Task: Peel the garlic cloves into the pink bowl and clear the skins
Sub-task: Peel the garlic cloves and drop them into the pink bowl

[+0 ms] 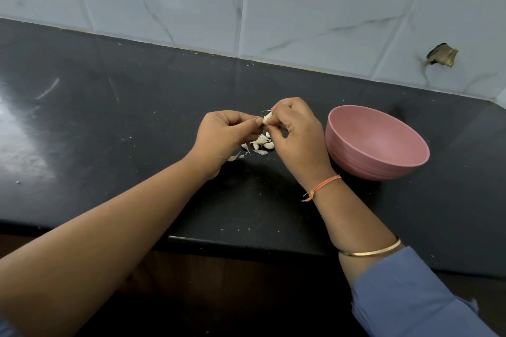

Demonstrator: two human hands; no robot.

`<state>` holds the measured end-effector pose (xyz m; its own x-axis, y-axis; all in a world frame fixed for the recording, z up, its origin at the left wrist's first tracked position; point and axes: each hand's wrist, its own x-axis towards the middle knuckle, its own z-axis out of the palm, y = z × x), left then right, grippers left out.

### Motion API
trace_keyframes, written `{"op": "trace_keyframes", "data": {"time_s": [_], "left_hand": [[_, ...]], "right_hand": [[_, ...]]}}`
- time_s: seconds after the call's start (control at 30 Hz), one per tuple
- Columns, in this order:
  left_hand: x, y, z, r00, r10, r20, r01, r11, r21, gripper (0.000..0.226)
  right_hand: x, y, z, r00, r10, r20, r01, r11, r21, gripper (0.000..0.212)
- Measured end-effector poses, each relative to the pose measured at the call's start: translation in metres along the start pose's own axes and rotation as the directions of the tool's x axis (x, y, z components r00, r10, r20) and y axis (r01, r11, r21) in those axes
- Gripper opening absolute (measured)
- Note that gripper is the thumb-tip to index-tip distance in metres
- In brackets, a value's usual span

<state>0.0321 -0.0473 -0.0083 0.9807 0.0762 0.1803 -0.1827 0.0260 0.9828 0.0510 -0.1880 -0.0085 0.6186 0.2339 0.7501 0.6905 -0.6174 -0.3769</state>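
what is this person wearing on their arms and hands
On the right wrist, an orange thread bracelet tied in a knot; further up the forearm, a thin gold bangle, then a blue-grey sleeve pushed up. The left forearm is bare, with no bands. Neither the left hand nor the right hand shows a ring.
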Motion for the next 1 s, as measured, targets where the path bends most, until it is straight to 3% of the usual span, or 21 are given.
{"op": "trace_keyframes", "data": {"time_s": [0.37,0.73,0.87,1.0], "left_hand": [[0.0011,-0.0027,-0.0001,0.999,-0.033,-0.019,0.033,0.999,-0.004,0.008],[0.0014,-0.0034,0.0000,0.996,0.009,-0.093,0.001,0.994,0.112,0.015],[0.0014,-0.0027,0.0004,0.994,0.037,-0.107,-0.019,0.986,0.165,0.019],[0.0006,0.0000,0.0016,0.992,0.058,-0.113,-0.031,0.974,0.226,0.016]], "right_hand": [[-0.0007,-0.0003,0.0017,1.000,-0.016,0.012,0.016,1.000,-0.018,0.008],[-0.0004,-0.0016,0.0064,1.000,-0.010,-0.017,0.010,1.000,0.002,0.010],[-0.0012,-0.0007,0.0061,0.991,0.134,0.001,-0.131,0.973,0.187,0.009],[0.0000,-0.0052,0.0019,0.929,0.361,0.079,-0.361,0.840,0.404,0.020]]}}
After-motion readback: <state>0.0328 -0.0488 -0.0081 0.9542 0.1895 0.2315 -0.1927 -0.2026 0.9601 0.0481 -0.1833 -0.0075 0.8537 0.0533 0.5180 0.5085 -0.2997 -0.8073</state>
